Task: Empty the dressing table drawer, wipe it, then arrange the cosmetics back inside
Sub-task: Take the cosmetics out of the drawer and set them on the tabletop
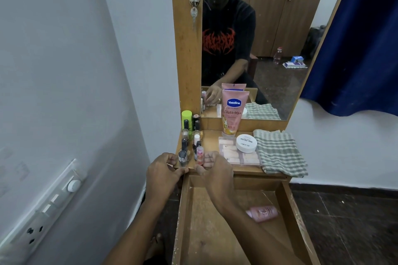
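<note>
Pink stick (199,155) upright, axis vert, R hand (212,170) pinching.

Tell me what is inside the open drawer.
Inside the drawer, one pink bottle lies on its side near the right wall; the rest of the visible floor is bare wood. The right forearm crosses over the drawer and covers a strip of floor beneath it.

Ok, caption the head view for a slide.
Left hand and right hand at the shelf edge by small cosmetic bottles; open drawer below holds one pink bottle.
</note>
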